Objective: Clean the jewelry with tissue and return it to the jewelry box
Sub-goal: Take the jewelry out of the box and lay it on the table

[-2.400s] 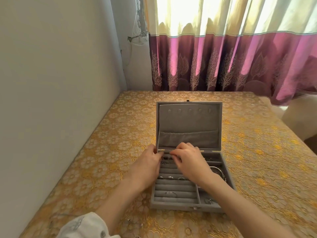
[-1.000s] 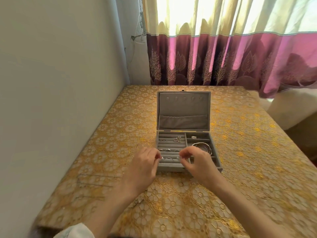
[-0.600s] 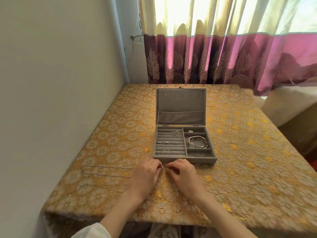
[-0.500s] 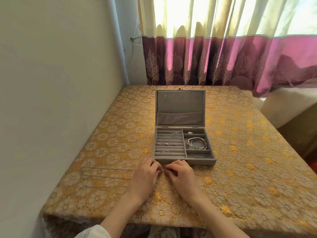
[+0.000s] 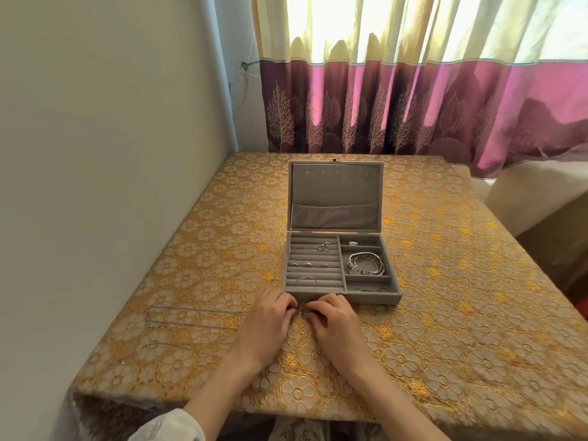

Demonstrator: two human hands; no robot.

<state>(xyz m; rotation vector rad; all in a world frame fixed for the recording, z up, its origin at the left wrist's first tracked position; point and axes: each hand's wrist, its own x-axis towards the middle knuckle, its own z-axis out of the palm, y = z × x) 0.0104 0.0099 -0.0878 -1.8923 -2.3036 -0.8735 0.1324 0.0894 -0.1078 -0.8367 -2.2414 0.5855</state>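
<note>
Both hands sit curled on the desk [image 5: 477, 313], left hand [image 5: 265, 324] and right hand [image 5: 337, 326] pinching a tiny silver piece [image 5: 301, 312] between their fingertips. Just past them sits the open grey jewelry box [image 5: 340, 296], bracelets [image 5: 366, 264] on its right side.

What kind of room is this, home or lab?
Most likely a home, perhaps a bedroom corner. A patterned curtain hangs over a sunlit window, a gold floral tablecloth covers the table, and a grey jewelry box stands open on it.
</note>
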